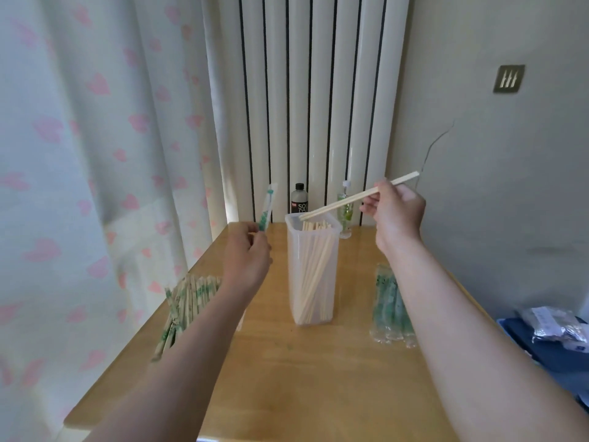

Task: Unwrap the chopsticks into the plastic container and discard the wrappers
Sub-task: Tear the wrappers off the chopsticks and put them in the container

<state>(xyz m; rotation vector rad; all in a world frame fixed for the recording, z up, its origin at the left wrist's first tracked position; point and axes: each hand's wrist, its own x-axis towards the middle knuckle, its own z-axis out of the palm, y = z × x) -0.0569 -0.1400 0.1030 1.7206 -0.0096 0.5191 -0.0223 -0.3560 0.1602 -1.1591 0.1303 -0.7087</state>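
Right hand point(393, 212) pinches bare chopsticks point(357, 196), tips at container point(311, 269) rim, mid-tabletop. Left hand point(247, 250) grips empty wrapper point(267, 207). Risk: shallow tilt, so tips catch rim or stacked sticks, pair spills; nudge could tip tall container.

The pile of wrapped chopsticks point(188, 301) is partly covered by the left forearm point(191, 346). The heap of empty wrappers point(387, 301) is likewise crossed by the right forearm point(462, 314). The lower body of the black bottle point(299, 199) is hidden behind the plastic container point(312, 282). The clear bottle point(345, 215) is partly masked by the pair of chopsticks point(357, 197) held in the right hand point(395, 212). Print on the wrapper point(267, 207) pinched by the left hand point(247, 253) is too small to be read. The table point(302, 378) and both forearms are cut off by the bottom edge, the blue object point(541, 339) by the right edge.
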